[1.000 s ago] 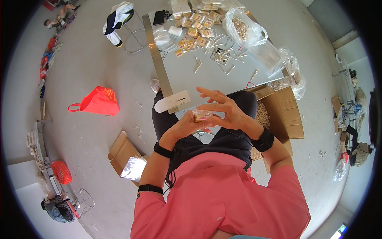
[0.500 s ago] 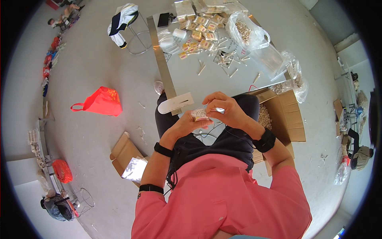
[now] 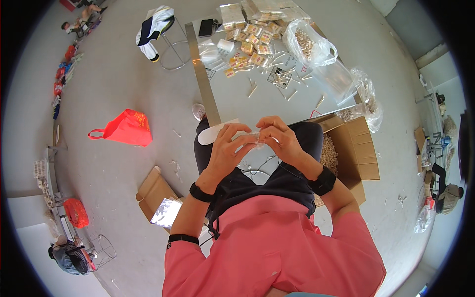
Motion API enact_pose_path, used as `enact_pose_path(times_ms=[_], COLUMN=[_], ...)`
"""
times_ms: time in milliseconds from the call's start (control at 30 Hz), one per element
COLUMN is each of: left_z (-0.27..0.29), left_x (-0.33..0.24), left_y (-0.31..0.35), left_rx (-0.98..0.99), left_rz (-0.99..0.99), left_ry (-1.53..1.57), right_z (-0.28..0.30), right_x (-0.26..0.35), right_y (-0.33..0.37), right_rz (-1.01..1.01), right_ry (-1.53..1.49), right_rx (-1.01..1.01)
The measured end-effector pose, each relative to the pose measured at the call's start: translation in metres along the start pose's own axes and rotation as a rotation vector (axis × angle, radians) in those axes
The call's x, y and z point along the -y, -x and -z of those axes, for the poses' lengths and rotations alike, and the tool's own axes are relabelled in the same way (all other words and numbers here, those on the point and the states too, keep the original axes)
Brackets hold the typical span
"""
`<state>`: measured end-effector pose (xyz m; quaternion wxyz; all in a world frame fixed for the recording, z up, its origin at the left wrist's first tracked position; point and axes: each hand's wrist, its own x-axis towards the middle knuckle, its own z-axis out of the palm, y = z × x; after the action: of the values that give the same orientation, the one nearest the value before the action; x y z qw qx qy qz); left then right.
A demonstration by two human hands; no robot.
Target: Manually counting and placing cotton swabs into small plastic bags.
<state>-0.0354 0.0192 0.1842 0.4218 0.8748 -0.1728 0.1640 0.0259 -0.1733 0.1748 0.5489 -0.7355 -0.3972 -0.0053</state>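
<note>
Above my lap, at the near edge of the table, both hands pinch a small clear plastic packet (image 3: 254, 139). My left hand (image 3: 228, 147) has thumb and fingers closed on its left end. My right hand (image 3: 280, 140) pinches its right end. Fingers cover most of the packet, so its contents are hard to make out. Just behind my left hand a white rounded board (image 3: 210, 134) juts from the table corner. Farther back on the table (image 3: 232, 101) lie loose cotton swabs (image 3: 283, 78) and a heap of small packets with yellow labels (image 3: 255, 44).
A clear bag of short sticks (image 3: 307, 43) stands at the table's back right, with flat plastic sleeves (image 3: 336, 81) beside it. An open cardboard box (image 3: 356, 143) sits by my right knee. On the floor at left are a red bag (image 3: 127, 129) and flattened cardboard (image 3: 154, 190).
My left hand has turned over and raised its fingers, now pinching the packet from above. My right hand has closed in beside it, and the packet shows less between them.
</note>
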Motion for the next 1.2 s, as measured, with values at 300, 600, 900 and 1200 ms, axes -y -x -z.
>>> enact_pose_path(times_ms=[300,600,900,1200], left_z=[-0.003,0.006,0.003,-0.014], left_x=[-0.006,-0.022,-0.021,-0.012], left_y=[0.002,-0.004,-0.001,0.005], left_rx=[-0.006,0.033,0.134,0.105], left_rz=[0.121,-0.23,-0.293,-0.26], left_ry=[0.356,-0.161,-0.313,-0.081], right_z=[0.012,0.019,0.018,0.027], right_x=[0.006,0.016,0.021,0.016], right_y=[0.007,0.005,0.017,0.018], right_rz=[-0.169,0.044,0.081,-0.092], right_ry=[-0.115,0.182,0.31,0.146], right_rx=[0.014,0.141,0.197,0.289])
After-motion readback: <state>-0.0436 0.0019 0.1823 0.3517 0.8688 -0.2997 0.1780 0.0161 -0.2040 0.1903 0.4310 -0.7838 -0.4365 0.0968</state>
